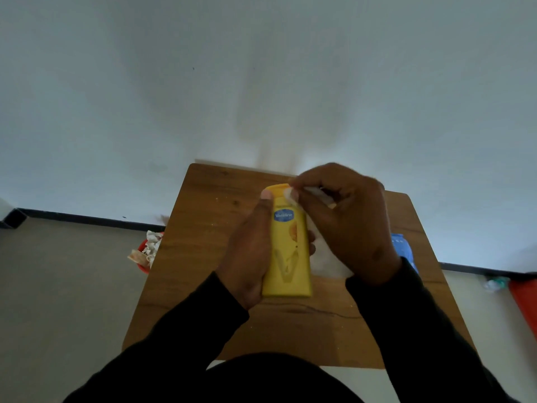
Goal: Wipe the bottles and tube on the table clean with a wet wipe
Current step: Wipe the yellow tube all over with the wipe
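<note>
Two hands busy mid-desk: left hand (247, 257) wraps yellow bottle (287, 248), steadying it off desk (203, 205); right hand (345, 222) pinches wet wipe (289, 194) against cap end, likely scrubbing there.

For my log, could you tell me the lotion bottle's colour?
Yellow lotion bottle, blue logo; head view.

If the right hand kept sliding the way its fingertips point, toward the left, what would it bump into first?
The right hand, pinching a white wipe, already has its fingertips at the cap end of the yellow bottle. Past that it would likely meet the left hand's thumb, though depth is unclear.
</note>
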Motion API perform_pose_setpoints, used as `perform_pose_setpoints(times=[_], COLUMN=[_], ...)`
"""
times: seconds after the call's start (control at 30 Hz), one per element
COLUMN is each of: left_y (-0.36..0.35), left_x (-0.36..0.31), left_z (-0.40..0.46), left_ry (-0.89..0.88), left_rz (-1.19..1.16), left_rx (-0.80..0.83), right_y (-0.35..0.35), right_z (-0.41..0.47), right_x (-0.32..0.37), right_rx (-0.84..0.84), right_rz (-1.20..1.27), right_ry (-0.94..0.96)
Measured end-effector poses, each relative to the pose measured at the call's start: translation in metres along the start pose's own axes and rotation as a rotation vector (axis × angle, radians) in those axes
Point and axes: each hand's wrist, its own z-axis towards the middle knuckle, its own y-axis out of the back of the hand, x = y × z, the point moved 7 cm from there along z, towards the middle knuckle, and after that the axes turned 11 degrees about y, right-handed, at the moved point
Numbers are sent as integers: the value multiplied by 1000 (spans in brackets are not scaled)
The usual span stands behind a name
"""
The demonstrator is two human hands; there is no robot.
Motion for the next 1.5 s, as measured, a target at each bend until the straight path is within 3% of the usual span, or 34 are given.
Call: perform_pose_setpoints(times=[0.13, 0.33, 0.47, 0.73, 1.07, 1.2, 1.33, 1.5], left_y=[2, 34, 39, 21, 53, 44, 20, 13], left_x=[-3, -11, -12, -8, -8, -9, -5, -6], left_z=[-4, 8, 11, 7, 22, 24, 18, 21], left_ry=[-30, -109, -127, -183, -51, -95, -127, -80], left_rz=[96, 66, 48, 145, 45, 94, 121, 17], left_rx=[-54, -254, -238, -125, -274, -219, -76, 41], right_y=[5, -8, -9, -5, -23, -22, -18, -27], right_z=[7, -34, -43, 7, -49, -33, -1, -2], right_x=[0, 42, 50, 21, 42, 31, 19, 21], right_rx=[-59, 140, 208, -57, 169, 110, -61, -43], right_rz=[-50, -28, 26, -121, 27, -25, -98, -50], right_ry=[12, 151, 195, 148, 145, 124, 112, 82])
